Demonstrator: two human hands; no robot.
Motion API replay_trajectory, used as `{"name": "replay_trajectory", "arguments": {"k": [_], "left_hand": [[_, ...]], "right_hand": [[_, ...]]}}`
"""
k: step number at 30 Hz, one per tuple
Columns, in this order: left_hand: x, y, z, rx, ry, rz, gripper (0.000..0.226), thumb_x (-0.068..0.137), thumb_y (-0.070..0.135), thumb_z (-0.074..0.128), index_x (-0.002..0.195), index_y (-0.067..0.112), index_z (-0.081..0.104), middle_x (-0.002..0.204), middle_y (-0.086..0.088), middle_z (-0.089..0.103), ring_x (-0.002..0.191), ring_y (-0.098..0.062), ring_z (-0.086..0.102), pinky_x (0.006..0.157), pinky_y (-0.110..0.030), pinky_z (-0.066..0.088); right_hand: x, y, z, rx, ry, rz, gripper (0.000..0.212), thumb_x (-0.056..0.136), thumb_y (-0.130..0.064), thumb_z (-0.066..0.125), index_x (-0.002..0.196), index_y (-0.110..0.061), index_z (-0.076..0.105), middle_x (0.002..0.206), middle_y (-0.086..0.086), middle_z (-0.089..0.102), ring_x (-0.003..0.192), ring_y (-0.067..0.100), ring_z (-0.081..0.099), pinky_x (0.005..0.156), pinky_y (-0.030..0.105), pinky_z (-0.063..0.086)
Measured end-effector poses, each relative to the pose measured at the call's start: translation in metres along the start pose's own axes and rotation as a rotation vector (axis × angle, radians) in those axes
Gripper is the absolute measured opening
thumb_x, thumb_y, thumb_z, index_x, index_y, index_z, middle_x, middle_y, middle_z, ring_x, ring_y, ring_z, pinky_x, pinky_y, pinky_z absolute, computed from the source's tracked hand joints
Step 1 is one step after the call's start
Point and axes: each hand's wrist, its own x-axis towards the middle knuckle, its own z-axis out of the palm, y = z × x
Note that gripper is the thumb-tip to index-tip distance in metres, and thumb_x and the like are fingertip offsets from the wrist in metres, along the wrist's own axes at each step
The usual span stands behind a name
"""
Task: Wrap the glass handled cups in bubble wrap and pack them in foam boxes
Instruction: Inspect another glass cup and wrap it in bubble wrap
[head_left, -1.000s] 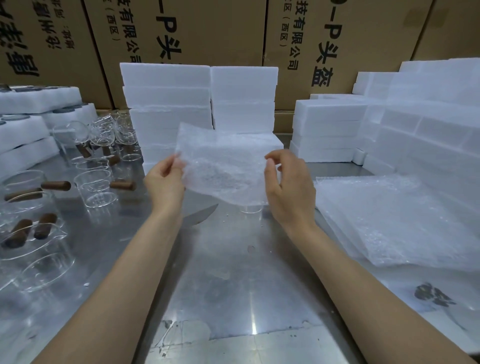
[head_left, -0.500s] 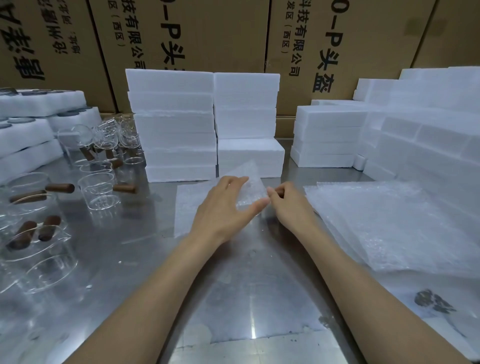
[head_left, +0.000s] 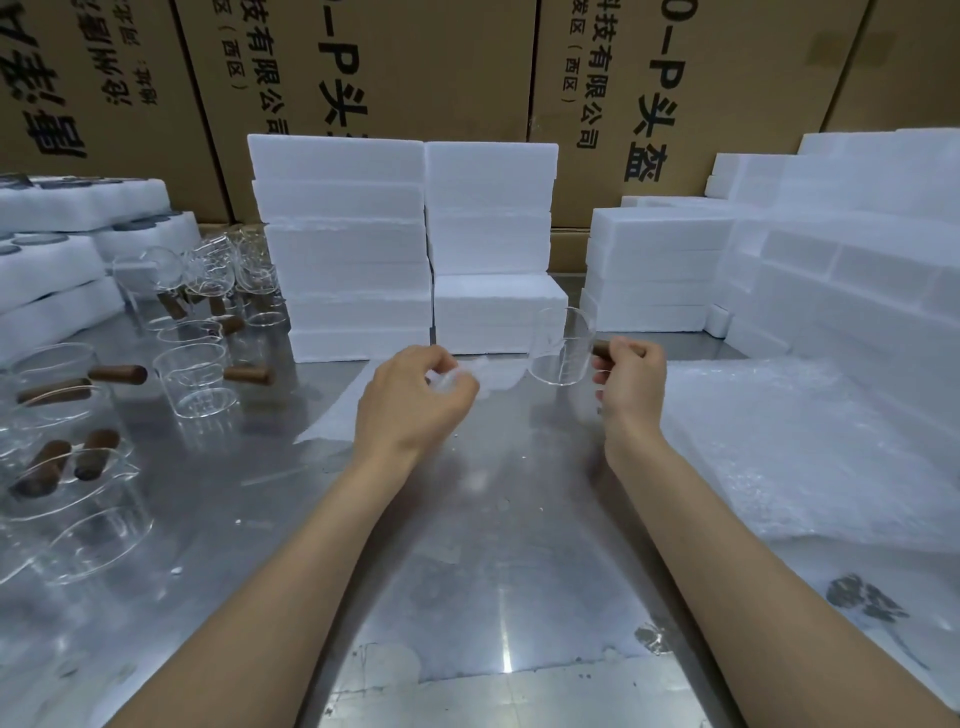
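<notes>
A clear glass cup (head_left: 562, 347) is held just above the steel worktop (head_left: 467, 571), in front of the foam boxes (head_left: 415, 249). The right hand (head_left: 631, 387) grips its brown handle (head_left: 602, 348) with curled fingers and thumb, the cup's body jutting out to the left of the hand. The cup hangs over the far right edge of a bubble-wrap sheet (head_left: 337, 415) that lies flat on the worktop.

The left hand (head_left: 415, 397) is over this sheet, fingers curled, pinching up a bunched bit of the wrap at its fingertips (head_left: 457, 382). The two hands are near each other but apart.

To the right lies a pile of wrap sheets (head_left: 800, 447), with more foam boxes (head_left: 857, 249) beyond it. To the left stand other cups (head_left: 197, 374) with brown handles, some upright, some on their sides, beside open foam trays (head_left: 57, 244). Brown cartons (head_left: 363, 67) with printed characters stand behind everything.
</notes>
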Motion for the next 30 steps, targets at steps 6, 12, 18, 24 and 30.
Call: {"name": "replay_trajectory", "arguments": {"k": [6,12,18,24,30], "left_hand": [[-0.006,0.002,0.002,0.339,-0.153,0.069,0.061,0.076,0.078,0.045,0.065,0.018,0.051,0.066,0.008,0.057,0.068,-0.012,0.053,0.057,-0.029,0.033],[-0.014,0.010,0.019,0.409,-0.374,0.118,0.059,0.066,0.082,0.053,0.075,0.025,0.042,0.079,0.012,0.052,0.072,-0.008,0.049,0.058,-0.028,0.032],[-0.011,0.006,0.019,0.397,-0.376,0.044,0.026,0.082,0.042,0.057,0.066,0.023,0.050,0.071,0.010,0.058,0.079,-0.018,0.056,0.057,-0.027,0.031],[-0.009,0.008,0.010,0.170,-0.362,-0.079,0.010,0.081,0.027,0.060,0.071,0.028,0.063,0.082,0.007,0.068,0.078,-0.018,0.061,0.067,-0.026,0.046],[-0.009,0.010,0.008,0.225,-0.380,-0.070,0.019,0.077,0.047,0.070,0.077,0.028,0.066,0.082,0.012,0.066,0.077,-0.010,0.060,0.069,-0.026,0.045]], "right_hand": [[-0.003,-0.002,0.000,0.088,0.020,0.010,0.012,0.098,-0.021,0.042,0.086,-0.020,0.045,0.081,-0.004,0.059,0.066,0.007,0.050,0.074,0.027,0.040],[-0.005,-0.003,0.001,0.099,0.019,0.015,0.016,0.097,-0.020,0.044,0.081,-0.023,0.044,0.089,0.001,0.060,0.065,0.007,0.050,0.073,0.027,0.040],[-0.004,-0.003,0.001,0.098,0.016,0.024,0.015,0.097,-0.021,0.044,0.083,-0.023,0.045,0.092,0.003,0.060,0.065,0.007,0.050,0.067,0.023,0.040],[-0.005,-0.004,0.000,0.125,0.007,0.060,0.015,0.098,-0.019,0.042,0.084,-0.021,0.046,0.086,0.001,0.059,0.063,0.009,0.049,0.060,0.020,0.039],[-0.004,-0.004,-0.001,0.175,0.001,0.101,0.009,0.099,-0.019,0.043,0.093,-0.015,0.049,0.081,0.000,0.058,0.062,0.009,0.047,0.058,0.020,0.038]]}}
